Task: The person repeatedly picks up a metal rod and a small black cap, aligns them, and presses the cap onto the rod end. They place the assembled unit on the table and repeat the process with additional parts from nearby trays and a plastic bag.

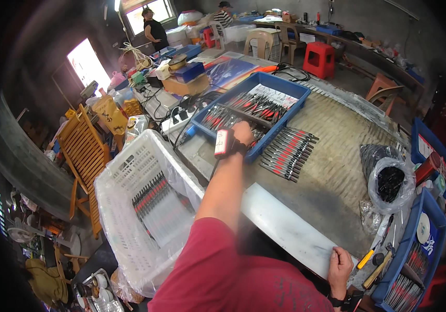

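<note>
My left arm reaches to a divided blue tray (302, 105); my left hand (242, 133) is over its near compartment, knuckles up, its fingers hidden below it. Slim pen-like pieces (259, 105) in black, red and silver lie loose in the tray. To its right, a neat row of such pieces (289, 152) lies side by side on the worn tabletop. At the lower right, my right hand (340, 268) rests with curled fingers at the end of a pale, smooth board (285, 223). Nothing shows in it.
A plastic-lined white crate (129, 156) with stacked pen-like pieces stands at left. On the right are a bag of black parts (389, 184), a yellow-handled tool (365, 259), a hammer (378, 270) and another blue tray (436, 208). Two people (153, 31) are in the background.
</note>
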`<state>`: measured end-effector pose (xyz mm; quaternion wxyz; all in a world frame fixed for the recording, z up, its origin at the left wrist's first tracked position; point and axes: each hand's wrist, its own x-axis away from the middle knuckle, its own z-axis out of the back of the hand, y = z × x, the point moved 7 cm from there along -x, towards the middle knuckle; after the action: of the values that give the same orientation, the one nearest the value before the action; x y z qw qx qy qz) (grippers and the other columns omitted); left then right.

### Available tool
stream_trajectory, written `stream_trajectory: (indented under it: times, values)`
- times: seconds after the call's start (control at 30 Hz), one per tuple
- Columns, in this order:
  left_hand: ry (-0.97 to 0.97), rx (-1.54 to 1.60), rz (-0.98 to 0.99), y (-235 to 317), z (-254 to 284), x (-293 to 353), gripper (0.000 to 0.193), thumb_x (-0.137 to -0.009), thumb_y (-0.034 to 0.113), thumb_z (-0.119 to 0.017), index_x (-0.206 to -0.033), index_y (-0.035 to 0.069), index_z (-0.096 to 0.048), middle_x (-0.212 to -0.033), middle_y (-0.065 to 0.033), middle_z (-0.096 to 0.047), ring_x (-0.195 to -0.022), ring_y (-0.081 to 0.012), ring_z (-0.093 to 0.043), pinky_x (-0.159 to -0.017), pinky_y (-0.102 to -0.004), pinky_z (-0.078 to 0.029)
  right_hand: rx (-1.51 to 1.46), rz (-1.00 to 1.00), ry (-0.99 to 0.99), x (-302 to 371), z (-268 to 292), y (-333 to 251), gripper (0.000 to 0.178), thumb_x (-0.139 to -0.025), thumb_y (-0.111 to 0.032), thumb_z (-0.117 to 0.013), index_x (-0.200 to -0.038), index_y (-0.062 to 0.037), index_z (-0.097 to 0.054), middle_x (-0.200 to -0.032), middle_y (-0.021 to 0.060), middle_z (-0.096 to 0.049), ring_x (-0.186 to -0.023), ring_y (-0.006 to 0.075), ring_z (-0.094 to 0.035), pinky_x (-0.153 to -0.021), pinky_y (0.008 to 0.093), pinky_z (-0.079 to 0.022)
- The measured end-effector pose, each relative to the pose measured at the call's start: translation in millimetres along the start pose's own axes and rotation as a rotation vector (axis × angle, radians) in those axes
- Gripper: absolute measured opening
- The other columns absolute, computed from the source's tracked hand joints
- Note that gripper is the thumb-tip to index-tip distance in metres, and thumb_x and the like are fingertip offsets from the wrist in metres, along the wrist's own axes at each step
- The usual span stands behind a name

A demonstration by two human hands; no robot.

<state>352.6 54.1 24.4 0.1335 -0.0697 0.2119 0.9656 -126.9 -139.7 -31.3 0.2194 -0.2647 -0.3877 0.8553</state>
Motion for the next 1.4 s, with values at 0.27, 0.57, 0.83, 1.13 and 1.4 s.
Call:
stream_trajectory:
  times: [0.27, 0.57, 0.83, 1.13, 1.4]
  values:
    - [-0.138, -0.2, -0.017, -45, -78, -30, 0.046, -0.068, 0.041, -0.077, -0.087, -0.001, -0.071, -0.093, -0.0217, -0.068, -0.089, -0.0354, -0.067, -0.079, -0.0424, -0.054, 0.016, 0.01, 0.001, -1, 1, -4, 0.014, -0.086, -0.004, -0.056, -0.096, 0.004, -0.063, -0.084, 0.0152, -0.062, -0.076, 0.0255, -0.059, -0.07, 0.0333, -0.046]
    - [-0.126, -0.281, -0.116, -52, -100, -41, 0.021, -0.068, 0.015, -0.069, -0.082, -0.001, -0.071, -0.088, -0.0217, -0.068, -0.087, -0.0349, -0.067, -0.075, -0.0415, -0.055, 0.034, -0.006, -0.014, -2, 0, -5, 0.013, -0.086, -0.004, -0.056, -0.094, 0.0041, -0.062, -0.081, 0.0147, -0.06, -0.073, 0.0247, -0.057, -0.067, 0.0331, -0.045]
    - [-0.135, -0.247, -0.109, -18, -55, -15, 0.02, -0.068, 0.015, -0.07, -0.081, -0.001, -0.07, -0.088, -0.0222, -0.068, -0.087, -0.0361, -0.067, -0.075, -0.043, -0.054, 0.025, 0.012, 0.013, -3, 1, -9, 0.012, -0.083, -0.002, -0.057, -0.092, 0.0028, -0.063, -0.079, 0.0167, -0.06, -0.072, 0.0311, -0.057, -0.067, 0.0367, -0.045]
    - [-0.113, -0.127, -0.091, -1, -24, -2, 0.019, -0.067, 0.015, -0.072, -0.084, 0.006, -0.071, -0.087, -0.0203, -0.068, -0.085, -0.0355, -0.067, -0.077, -0.0436, -0.053, 0.021, 0.027, 0.015, -4, 3, -14, 0.012, -0.084, -0.004, -0.057, -0.093, 0.0029, -0.062, -0.079, 0.0167, -0.06, -0.072, 0.0298, -0.058, -0.067, 0.0358, -0.045]
    - [0.088, -0.003, -0.158, 34, 21, -2, 0.021, -0.071, 0.018, -0.072, -0.09, 0.009, -0.072, -0.084, -0.0202, -0.067, -0.085, -0.0358, -0.065, -0.075, -0.0444, -0.051, -0.028, 0.016, 0.034, -5, 4, -16, 0.01, -0.084, -0.003, -0.058, -0.091, 0.0029, -0.062, -0.08, 0.017, -0.061, -0.074, 0.0332, -0.057, -0.068, 0.0387, -0.045]
